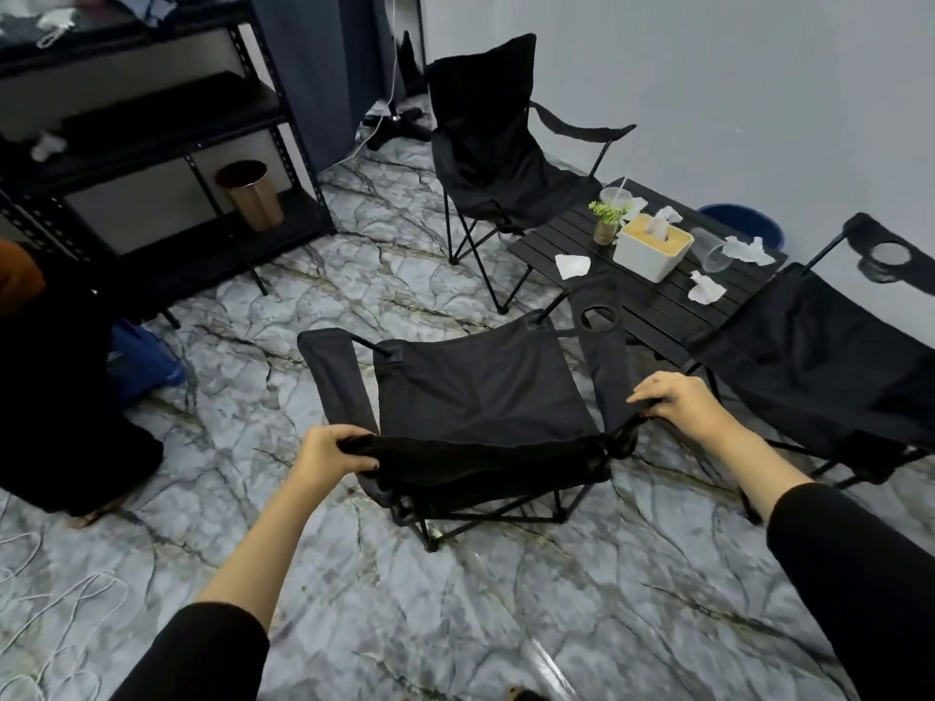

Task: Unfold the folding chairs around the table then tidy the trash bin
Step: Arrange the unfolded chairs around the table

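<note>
A black folding chair [480, 397] stands spread open on the marble floor in front of me, its seat facing the low black table [652, 306]. My left hand [329, 455] grips the left top corner of its backrest. My right hand [678, 402] grips the right top corner. A second unfolded chair [496, 149] stands beyond the table, and a third [830, 356] at the right. A copper trash bin [250, 194] sits on the bottom shelf of the black rack [152, 134]. A blue bin [744, 222] shows behind the table.
The table carries a tissue box [652, 245], a small plant [605, 220], plastic cups [708, 250] and several crumpled tissues [706, 288]. A dark bundle [60, 397] and a blue bag [141, 361] lie at the left. White cords [50, 599] trail on the floor at lower left.
</note>
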